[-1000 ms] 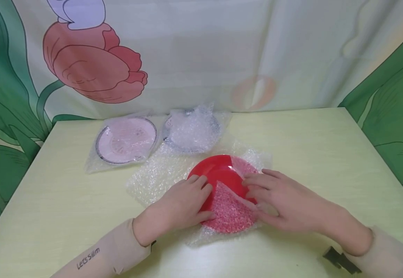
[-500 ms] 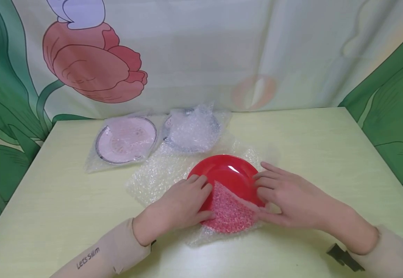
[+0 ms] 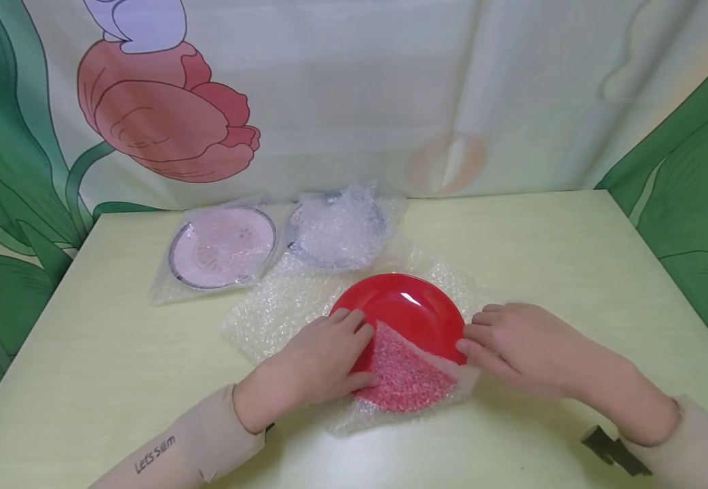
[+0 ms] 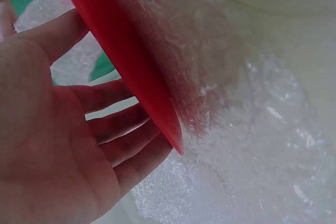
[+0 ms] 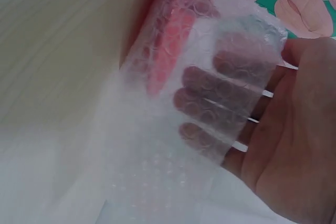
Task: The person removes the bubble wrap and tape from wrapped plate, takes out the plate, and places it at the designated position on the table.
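Note:
A glossy red plate (image 3: 408,305) lies on a sheet of bubble wrap (image 3: 286,309), with a near flap folded over its front part. My left hand (image 3: 323,353) rests at the plate's left side, fingers over the rim and thumb on the folded flap. In the left wrist view, the fingers (image 4: 128,121) reach over the red rim (image 4: 126,51). My right hand (image 3: 531,350) is at the plate's right edge, thumb close to the rim. Through the clear wrap (image 5: 173,135) in the right wrist view, its fairly straight fingers (image 5: 205,90) show, touching the sheet.
Two more plates in bubble wrap lie at the back: a pale pink one (image 3: 222,248) with a dark rim, and a blue-patterned one (image 3: 338,227). The light table (image 3: 580,272) ends at a curtain (image 3: 341,102) printed with flowers and leaves.
My right hand has moved right, from over the plate to its edge. The wrap flap that covered the plate's upper right has come off it. My left hand has stayed in place.

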{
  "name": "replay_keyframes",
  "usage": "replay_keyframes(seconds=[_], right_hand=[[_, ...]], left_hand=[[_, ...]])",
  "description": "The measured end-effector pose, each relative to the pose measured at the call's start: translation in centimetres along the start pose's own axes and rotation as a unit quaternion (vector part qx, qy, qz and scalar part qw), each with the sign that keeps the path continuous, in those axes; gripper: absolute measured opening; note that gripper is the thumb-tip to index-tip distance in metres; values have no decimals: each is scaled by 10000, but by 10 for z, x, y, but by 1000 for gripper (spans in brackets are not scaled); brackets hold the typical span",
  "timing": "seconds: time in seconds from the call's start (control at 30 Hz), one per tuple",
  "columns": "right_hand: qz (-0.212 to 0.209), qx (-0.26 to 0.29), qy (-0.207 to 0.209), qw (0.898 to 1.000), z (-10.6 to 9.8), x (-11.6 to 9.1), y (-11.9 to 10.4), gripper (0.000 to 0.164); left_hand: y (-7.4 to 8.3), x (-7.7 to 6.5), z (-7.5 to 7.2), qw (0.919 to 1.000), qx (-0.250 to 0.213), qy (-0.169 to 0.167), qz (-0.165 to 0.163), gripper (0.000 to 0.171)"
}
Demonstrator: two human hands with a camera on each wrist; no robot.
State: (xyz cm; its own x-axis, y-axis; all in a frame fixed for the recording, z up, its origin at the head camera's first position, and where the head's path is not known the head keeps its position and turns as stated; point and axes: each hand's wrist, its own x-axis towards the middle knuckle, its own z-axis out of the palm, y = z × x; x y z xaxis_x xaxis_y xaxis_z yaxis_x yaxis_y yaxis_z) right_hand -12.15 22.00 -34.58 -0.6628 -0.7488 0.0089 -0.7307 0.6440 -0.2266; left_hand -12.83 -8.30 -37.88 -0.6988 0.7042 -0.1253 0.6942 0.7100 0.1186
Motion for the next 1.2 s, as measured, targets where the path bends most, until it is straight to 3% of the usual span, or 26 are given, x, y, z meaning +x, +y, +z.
replay_keyframes(seconds=[0.23, 0.63, 0.8, 1.0, 1.2], right_hand=[[773, 744, -681, 9919, -1, -4, 7, 11], [795, 1632, -1830, 9662, -2, -1, 22, 9], [1115, 1786, -2044, 9560, 2, 2, 20, 19], [1223, 1562, -2033, 9588, 10, 4, 22, 33], [1212, 1420, -1930, 9633, 19, 5, 21, 35]], left_hand=[[0, 1, 0, 10000, 26, -3, 19, 62], [0, 1, -1, 9999, 126, 51, 65, 61], [2, 1, 0, 9999, 120, 47, 1, 59], [2, 1, 0, 9999, 60, 94, -34, 58], [2, 2, 1, 9999, 20, 106, -40, 58]])
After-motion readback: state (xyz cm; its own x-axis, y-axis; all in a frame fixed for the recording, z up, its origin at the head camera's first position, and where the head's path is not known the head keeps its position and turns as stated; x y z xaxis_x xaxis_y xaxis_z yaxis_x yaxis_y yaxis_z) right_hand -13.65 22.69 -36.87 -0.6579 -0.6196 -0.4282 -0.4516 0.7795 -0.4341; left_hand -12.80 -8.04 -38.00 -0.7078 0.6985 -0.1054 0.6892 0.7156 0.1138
